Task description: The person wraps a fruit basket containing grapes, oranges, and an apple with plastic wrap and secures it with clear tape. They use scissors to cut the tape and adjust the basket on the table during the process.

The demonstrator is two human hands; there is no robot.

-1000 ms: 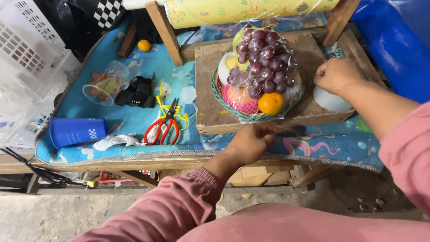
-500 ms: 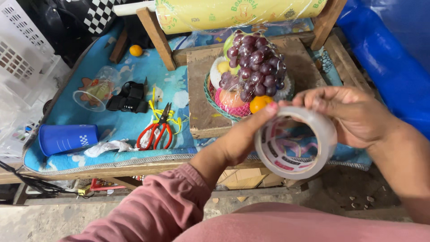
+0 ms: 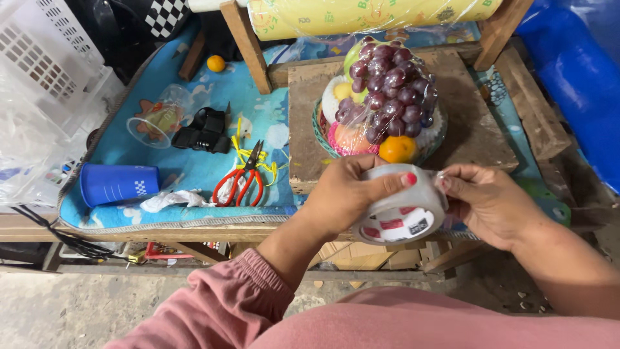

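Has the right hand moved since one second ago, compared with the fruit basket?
Yes. The right hand left the board beside the fruit basket and came nearer, onto the tape roll.

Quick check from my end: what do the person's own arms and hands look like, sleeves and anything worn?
The left arm wears a pink sweatshirt sleeve with a ribbed cuff, pushed up the forearm. The right arm shows bare to the frame edge. Both hands are bare: no gloves, rings or watch visible. The left hand has a red-painted thumbnail.

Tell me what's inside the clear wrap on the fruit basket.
Inside the wrap: purple grapes on top, an orange in front, green and pale fruit behind. The basket bottom and far side are hidden.
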